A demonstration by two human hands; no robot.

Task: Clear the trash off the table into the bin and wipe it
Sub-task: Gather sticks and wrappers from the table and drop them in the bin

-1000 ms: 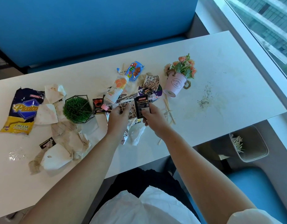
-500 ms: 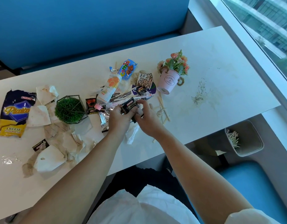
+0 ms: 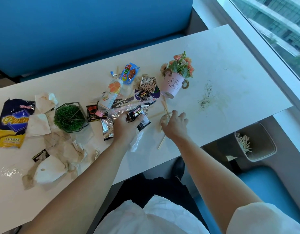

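Trash lies scattered over the white table (image 3: 218,68). My left hand (image 3: 124,126) is closed on a bunch of black coffee sachets (image 3: 137,114) near the table's middle. To its right, my right hand (image 3: 175,123) hovers with fingers spread over the wooden stir sticks (image 3: 163,108), holding nothing. A small bottle (image 3: 111,93), a blue snack wrapper (image 3: 129,73), a leopard-print cup (image 3: 147,83) and more sachets (image 3: 92,113) lie just beyond. At the left are a chips bag (image 3: 11,122) and crumpled stained tissues (image 3: 61,147). The grey bin (image 3: 264,152) stands on the floor at the right.
A pink flower pot (image 3: 172,84) and a green plant in a wire frame (image 3: 70,117) stand on the table. Dark crumbs (image 3: 205,97) and stains mark the right part. A wet patch (image 3: 9,171) lies at the near left. Blue seats surround the table.
My right hand let go of the black sachet and moved right over the sticks. My left hand now holds the sachets alone.
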